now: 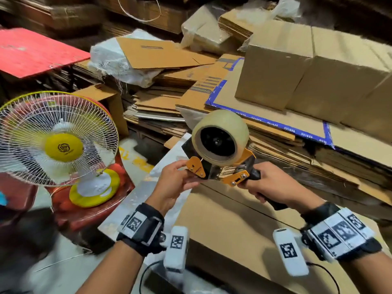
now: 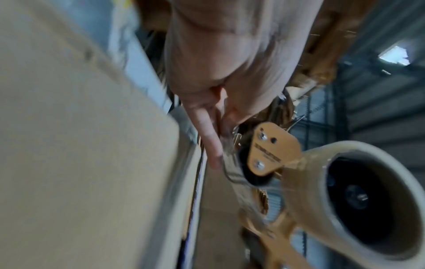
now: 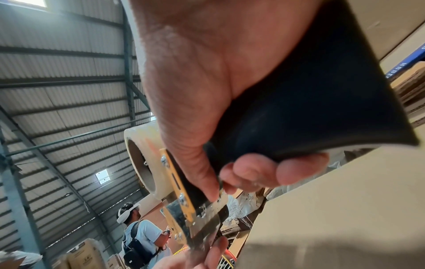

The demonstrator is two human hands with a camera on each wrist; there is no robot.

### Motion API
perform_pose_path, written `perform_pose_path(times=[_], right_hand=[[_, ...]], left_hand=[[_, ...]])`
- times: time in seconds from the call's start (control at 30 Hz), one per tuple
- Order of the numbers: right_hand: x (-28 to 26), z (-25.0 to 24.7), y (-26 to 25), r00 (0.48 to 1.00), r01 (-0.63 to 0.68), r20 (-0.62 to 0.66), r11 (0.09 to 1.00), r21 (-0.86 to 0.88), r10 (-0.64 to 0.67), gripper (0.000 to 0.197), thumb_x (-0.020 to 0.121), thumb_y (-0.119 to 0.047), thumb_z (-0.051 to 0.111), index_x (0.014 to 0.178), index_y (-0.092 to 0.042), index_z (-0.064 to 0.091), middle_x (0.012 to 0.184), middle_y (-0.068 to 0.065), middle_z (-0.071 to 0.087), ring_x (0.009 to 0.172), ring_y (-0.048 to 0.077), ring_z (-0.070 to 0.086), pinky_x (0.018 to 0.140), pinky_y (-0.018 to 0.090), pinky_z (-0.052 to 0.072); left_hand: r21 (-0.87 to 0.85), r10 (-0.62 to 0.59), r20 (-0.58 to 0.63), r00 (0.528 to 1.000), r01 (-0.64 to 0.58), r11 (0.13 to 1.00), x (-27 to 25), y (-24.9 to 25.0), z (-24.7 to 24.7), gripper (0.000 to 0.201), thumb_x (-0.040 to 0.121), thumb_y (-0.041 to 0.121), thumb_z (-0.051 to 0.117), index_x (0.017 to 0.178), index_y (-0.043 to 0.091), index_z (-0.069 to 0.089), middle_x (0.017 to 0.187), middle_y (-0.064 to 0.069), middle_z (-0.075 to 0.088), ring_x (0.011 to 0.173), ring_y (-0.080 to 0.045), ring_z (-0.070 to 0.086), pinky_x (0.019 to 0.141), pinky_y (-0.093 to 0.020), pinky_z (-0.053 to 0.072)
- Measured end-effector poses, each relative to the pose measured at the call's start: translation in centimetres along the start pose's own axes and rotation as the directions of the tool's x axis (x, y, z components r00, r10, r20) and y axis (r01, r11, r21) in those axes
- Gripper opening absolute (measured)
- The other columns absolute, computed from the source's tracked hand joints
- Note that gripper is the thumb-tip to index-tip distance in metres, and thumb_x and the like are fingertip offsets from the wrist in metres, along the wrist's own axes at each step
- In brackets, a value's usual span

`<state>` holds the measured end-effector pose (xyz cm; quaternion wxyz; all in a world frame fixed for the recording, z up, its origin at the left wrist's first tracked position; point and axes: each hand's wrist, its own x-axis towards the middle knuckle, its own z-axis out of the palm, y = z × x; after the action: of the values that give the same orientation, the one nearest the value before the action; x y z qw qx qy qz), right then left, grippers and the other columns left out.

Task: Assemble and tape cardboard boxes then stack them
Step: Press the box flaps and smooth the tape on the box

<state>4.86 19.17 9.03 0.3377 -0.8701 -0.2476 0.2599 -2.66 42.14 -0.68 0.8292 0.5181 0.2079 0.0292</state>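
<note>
Tape dispenser readied over an unsealed box

Head view: the right hand (image 1: 273,183) wrapped the black handle of the tape dispenser (image 1: 220,149), above the cardboard box (image 1: 229,225) at 6 o'clock. Left wrist: the left hand (image 2: 220,76) fingers (image 2: 207,138) pinched at its roller end. Right wrist: fingers (image 3: 253,172) curled tight; rigid tool, likely light, best held by the handle.

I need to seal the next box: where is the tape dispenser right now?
In the head view the tape dispenser is held up at centre, above the cardboard box. The right hand grips its handle; the left hand pinches its front end.
</note>
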Motion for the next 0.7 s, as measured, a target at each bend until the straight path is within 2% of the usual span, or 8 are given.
perform_pose_path(times=[0.1,0.23,0.37,0.47,0.57,0.63,0.7], right_hand=[[0.2,0.1,-0.3,1.000,0.011,-0.020,1.000,-0.004,-0.011,0.017,0.090,-0.018,0.071,0.081,-0.004,0.067,0.057,0.003,0.059,0.050,0.017,0.054,0.057,0.034,0.048],[0.2,0.4,-0.2,0.999,0.021,-0.048,1.000,-0.011,-0.022,0.023,0.091,-0.021,0.073,0.081,-0.002,0.065,0.055,0.001,0.058,0.048,0.014,0.053,0.056,0.030,0.047],[0.2,0.8,0.5,0.997,0.018,-0.068,0.999,-0.038,-0.020,0.027,0.089,-0.024,0.074,0.073,-0.006,0.060,0.055,0.002,0.059,0.048,0.015,0.054,0.055,0.031,0.044],[0.5,1.2,1.2,0.997,0.024,-0.076,0.998,-0.057,-0.028,0.024,0.088,-0.024,0.074,0.074,-0.011,0.061,0.057,0.004,0.062,0.048,0.016,0.055,0.055,0.034,0.046],[0.9,1.7,1.9,0.996,0.022,-0.081,0.996,-0.090,-0.029,0.035,0.076,-0.043,0.072,0.072,-0.010,0.061,0.058,0.005,0.062,0.050,0.016,0.054,0.054,0.041,0.047],[1.1,2.1,2.3,0.995,0.017,-0.099,0.992,-0.123,-0.029,0.050,0.064,-0.057,0.062,0.070,-0.007,0.058,0.056,0.002,0.057,0.050,0.014,0.047,0.054,0.036,0.040],[1.2,2.3,2.9,0.993,0.024,-0.108,0.988,-0.153,-0.041,0.050,0.062,-0.062,0.060,0.062,-0.012,0.052,0.053,-0.005,0.049,0.050,0.010,0.040,0.053,0.032,0.032]], left_hand=[[0.138,0.053,0.061,0.997,-0.061,0.988,0.3,0.8,-1.1,0.030,0.098,-0.008,0.047,0.115,-0.001,0.071,0.104,-0.018,0.076,0.096,-0.032,0.075,0.064,-0.021,0.057],[0.260,0.047,0.108,0.993,-0.074,0.963,0.8,1.6,-1.9,0.026,0.097,-0.006,0.051,0.111,-0.002,0.073,0.102,-0.018,0.076,0.096,-0.030,0.075,0.069,-0.023,0.058],[0.388,0.027,0.143,0.989,-0.082,0.918,1.1,2.0,-2.1,0.028,0.093,-0.011,0.050,0.105,-0.004,0.074,0.094,-0.016,0.077,0.084,-0.026,0.077,0.064,-0.020,0.057],[0.425,0.029,0.135,0.990,-0.084,0.901,1.4,1.8,-2.2,0.024,0.093,-0.014,0.053,0.101,-0.007,0.074,0.086,-0.019,0.076,0.072,-0.024,0.076,0.061,-0.019,0.057],[0.461,0.033,0.115,0.993,-0.082,0.884,1.8,1.5,-2.5,0.017,0.094,-0.011,0.057,0.097,-0.010,0.073,0.079,-0.022,0.074,0.062,-0.022,0.073,0.057,-0.020,0.057],[0.508,0.024,0.099,0.995,-0.071,0.858,2.2,1.2,-2.7,0.020,0.094,-0.013,0.054,0.087,-0.007,0.072,0.071,-0.018,0.072,0.056,-0.020,0.070,0.055,-0.021,0.057],[0.550,0.008,0.092,0.996,-0.058,0.833,2.5,1.0,-2.9,0.021,0.094,-0.014,0.052,0.082,-0.009,0.069,0.062,-0.014,0.070,0.051,-0.019,0.068,0.054,-0.022,0.057]])
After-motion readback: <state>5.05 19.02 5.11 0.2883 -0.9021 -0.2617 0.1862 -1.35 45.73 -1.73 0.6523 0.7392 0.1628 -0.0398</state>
